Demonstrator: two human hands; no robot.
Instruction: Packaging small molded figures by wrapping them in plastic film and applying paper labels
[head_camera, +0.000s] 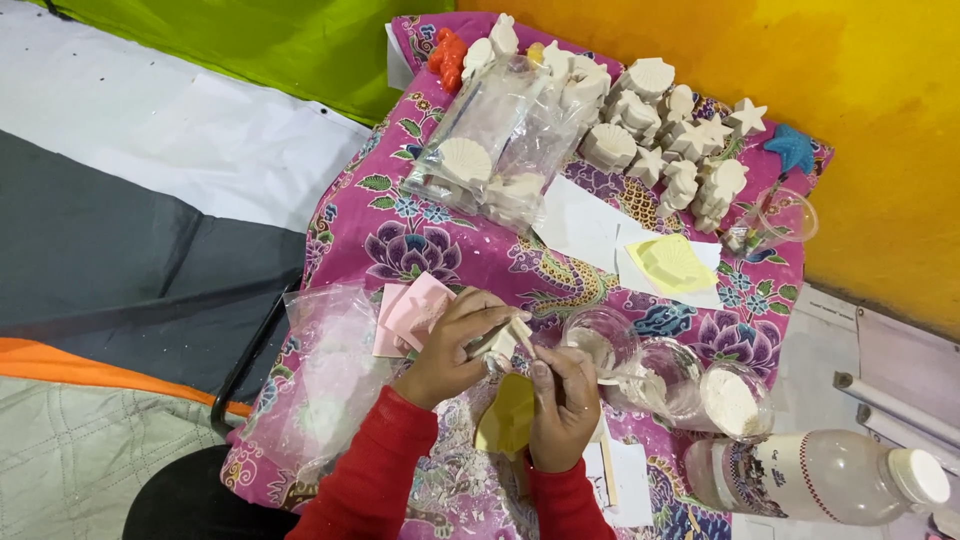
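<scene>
Keep your left hand (450, 345) pinched closed on the small white plaster piece (503, 343) while your right hand (562, 400), fingers curled shut around a thin tool I can barely make out, works its near edge gently.

Counted on the floral cloth

Two hands (455, 345) (563, 405); three clear cups in a row (598, 335) (665, 372) (735, 400), a fourth cup (787, 213) apart; one bottle (815, 478); one blue star (792, 148); one orange figure (448, 57); white figures (640, 115) piled, too many to count.
</scene>
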